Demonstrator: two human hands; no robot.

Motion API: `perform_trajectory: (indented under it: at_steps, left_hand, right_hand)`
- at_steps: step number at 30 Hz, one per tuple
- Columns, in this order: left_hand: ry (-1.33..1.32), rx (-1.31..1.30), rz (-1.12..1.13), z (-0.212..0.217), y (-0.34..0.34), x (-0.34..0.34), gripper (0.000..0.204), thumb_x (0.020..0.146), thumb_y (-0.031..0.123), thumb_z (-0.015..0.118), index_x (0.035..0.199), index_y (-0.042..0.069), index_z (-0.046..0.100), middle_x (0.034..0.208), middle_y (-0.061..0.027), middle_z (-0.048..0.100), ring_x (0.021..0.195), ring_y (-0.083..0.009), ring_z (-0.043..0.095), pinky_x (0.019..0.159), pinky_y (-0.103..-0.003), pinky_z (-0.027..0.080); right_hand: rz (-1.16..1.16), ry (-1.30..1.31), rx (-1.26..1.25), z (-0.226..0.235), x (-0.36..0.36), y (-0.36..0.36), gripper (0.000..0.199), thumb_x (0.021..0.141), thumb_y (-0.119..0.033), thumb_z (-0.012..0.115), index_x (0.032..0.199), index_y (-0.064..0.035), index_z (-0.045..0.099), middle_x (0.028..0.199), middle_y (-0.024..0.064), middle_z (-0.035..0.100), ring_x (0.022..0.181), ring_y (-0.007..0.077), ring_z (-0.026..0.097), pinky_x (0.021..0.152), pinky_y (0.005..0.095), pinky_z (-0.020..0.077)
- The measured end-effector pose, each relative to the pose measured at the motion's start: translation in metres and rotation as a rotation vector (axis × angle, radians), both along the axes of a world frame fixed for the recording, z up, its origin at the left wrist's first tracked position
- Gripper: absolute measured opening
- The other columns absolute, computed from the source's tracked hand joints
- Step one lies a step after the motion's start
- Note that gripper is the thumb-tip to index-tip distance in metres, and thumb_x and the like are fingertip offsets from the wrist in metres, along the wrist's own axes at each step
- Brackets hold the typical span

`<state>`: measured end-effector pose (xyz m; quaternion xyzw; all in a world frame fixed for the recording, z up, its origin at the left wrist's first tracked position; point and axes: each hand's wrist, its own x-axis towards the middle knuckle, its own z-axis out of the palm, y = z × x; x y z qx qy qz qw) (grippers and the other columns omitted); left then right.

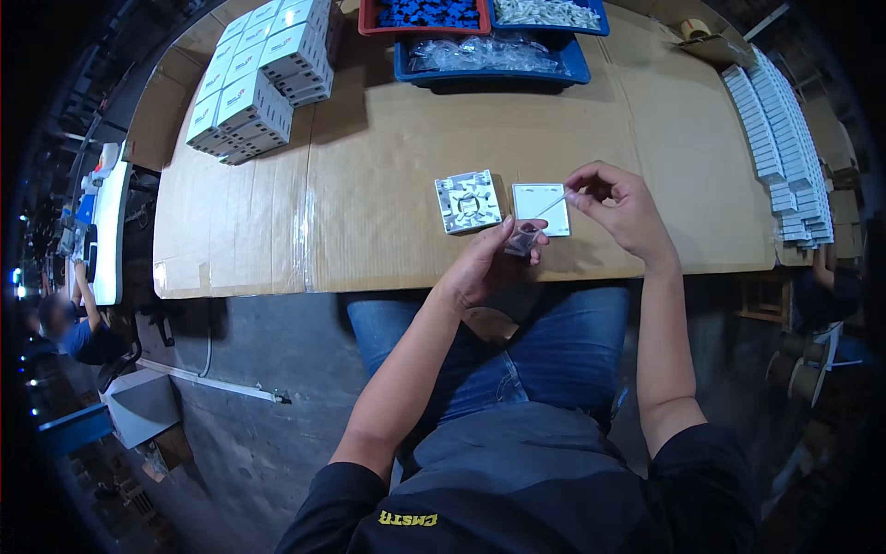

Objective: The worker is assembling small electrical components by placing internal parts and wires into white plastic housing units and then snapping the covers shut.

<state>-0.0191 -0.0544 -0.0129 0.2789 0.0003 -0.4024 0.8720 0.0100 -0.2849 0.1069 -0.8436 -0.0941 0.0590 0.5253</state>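
Note:
My left hand [484, 260] is closed on a small clear plastic bag [522, 240], at the table's near edge; what the bag contains is too small to make out. Between the fingertips of my right hand [616, 205] is a thin white stick [552, 205], which slants down toward the bag. Beneath the stick lies a flat white square panel [543, 222] with small marks near its corners. Just left of it sits a white and grey square plate [468, 202] with a ring-shaped centre.
White boxes [249, 102] are stacked at the far left of the cardboard-covered table [388, 222]. At the back stand a red tray [426, 30] of blue parts, a blue tray [600, 28] of white parts and another blue tray [489, 81] of clear bags. White pieces [780, 138] line the right edge.

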Motion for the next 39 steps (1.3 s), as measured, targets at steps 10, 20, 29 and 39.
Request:
perform_trajectory:
  at_steps: [10,20,29,39]
  left_hand:
    - [-0.024,-0.097,0.072,0.000,-0.002,-0.006,0.045,0.108,0.044,0.055,0.125,0.003,0.065,0.112,-0.0081,0.071,0.098,-0.0178,0.065,0.093,-0.035,0.053]
    - [-0.058,-0.092,0.076,-0.001,-0.002,-0.007,0.040,0.109,0.041,0.056,0.122,0.004,0.066,0.110,-0.0057,0.069,0.099,-0.0188,0.066,0.092,-0.037,0.054]
    - [-0.103,-0.027,0.126,0.003,-0.004,-0.011,0.048,0.111,0.043,0.051,0.128,0.001,0.065,0.109,-0.0062,0.070,0.099,-0.0185,0.067,0.094,-0.036,0.054]
    - [-0.415,0.423,0.289,0.015,0.003,-0.038,0.038,0.113,0.027,0.052,0.130,-0.003,0.068,0.112,-0.0056,0.073,0.103,-0.0115,0.067,0.094,-0.028,0.052]
  right_hand:
    - [0.154,0.114,-0.149,0.001,-0.013,0.036,0.012,0.088,-0.003,0.074,0.099,0.0018,0.073,0.082,0.0070,0.067,0.072,0.0161,0.056,0.069,0.0312,0.0461]
    - [0.284,0.176,-0.135,-0.001,-0.005,0.038,0.008,0.093,-0.004,0.071,0.097,0.0009,0.074,0.100,0.0072,0.067,0.095,0.0176,0.065,0.086,0.0313,0.0499]
    - [0.438,0.196,-0.219,-0.011,-0.015,0.033,0.020,0.100,-0.011,0.067,0.108,0.0048,0.074,0.115,0.0107,0.069,0.099,0.0230,0.067,0.092,0.0353,0.0533]
    - [0.281,0.079,0.080,-0.023,-0.031,0.029,0.017,0.096,-0.007,0.071,0.108,0.0046,0.075,0.110,0.0103,0.073,0.101,0.0200,0.069,0.092,0.0321,0.0544]
